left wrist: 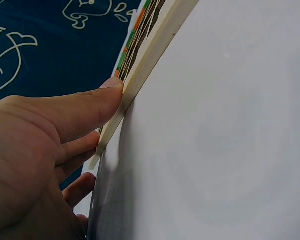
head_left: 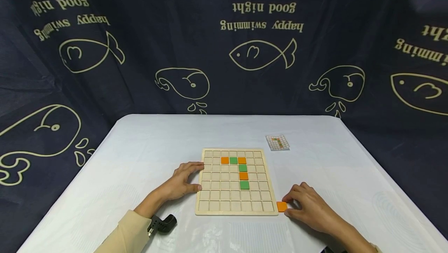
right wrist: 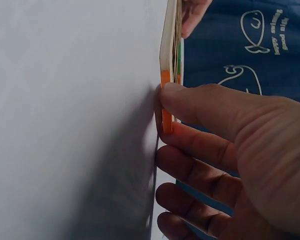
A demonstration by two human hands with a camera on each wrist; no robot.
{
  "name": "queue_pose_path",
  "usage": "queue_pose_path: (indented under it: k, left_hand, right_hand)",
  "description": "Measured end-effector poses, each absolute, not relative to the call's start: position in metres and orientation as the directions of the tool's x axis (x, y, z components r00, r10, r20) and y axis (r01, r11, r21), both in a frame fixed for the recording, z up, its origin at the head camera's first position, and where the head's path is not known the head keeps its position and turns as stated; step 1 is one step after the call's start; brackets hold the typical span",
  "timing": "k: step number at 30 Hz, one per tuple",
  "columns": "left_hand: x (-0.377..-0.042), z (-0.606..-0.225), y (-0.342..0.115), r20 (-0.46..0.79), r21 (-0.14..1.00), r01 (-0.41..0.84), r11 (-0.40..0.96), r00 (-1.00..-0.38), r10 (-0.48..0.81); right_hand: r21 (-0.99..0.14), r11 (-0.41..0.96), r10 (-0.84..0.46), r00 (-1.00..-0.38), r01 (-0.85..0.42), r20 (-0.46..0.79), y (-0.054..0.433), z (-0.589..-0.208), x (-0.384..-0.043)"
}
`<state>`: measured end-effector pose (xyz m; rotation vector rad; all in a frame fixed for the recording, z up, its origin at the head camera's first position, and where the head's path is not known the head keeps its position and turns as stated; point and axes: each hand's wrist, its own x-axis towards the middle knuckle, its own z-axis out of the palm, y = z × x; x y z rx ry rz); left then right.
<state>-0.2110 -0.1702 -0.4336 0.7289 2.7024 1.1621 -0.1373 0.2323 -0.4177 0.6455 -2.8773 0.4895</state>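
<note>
In the head view, a wooden grid board (head_left: 224,213) lies flat on the table. Orange tiles (head_left: 243,176) and green tiles (head_left: 244,185) alternate in its cells, forming a row that turns downward at its right end. My left hand (head_left: 180,181) rests against the board's left edge, thumb and fingers spread along it. Beside the lower right corner, my right hand (head_left: 309,206) pinches an orange square tile (head_left: 281,206) between thumb and index finger. From the right wrist, that orange tile (right wrist: 166,112) shows edge-on in front of the board's rim.
A small printed card (head_left: 277,143) with a coloured grid pattern lies beyond the board's upper right corner. White cloth covers the table (head_left: 157,136). A dark curtain (head_left: 224,89) with fish drawings hangs behind it. My left wrist wears a black strap device (head_left: 163,224).
</note>
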Motion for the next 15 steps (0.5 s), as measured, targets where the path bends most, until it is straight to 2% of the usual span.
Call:
queue_pose_path:
  k: [15]
  left_hand:
    - [-0.2108, -0.4325, -0.1699, 0.078, 0.708, 0.378, 0.597, -0.881, 0.467]
  right_hand:
    - [-0.291, 0.856, -0.351, -0.894, -0.428, 0.28, 0.2277, -0.4105, -0.1421]
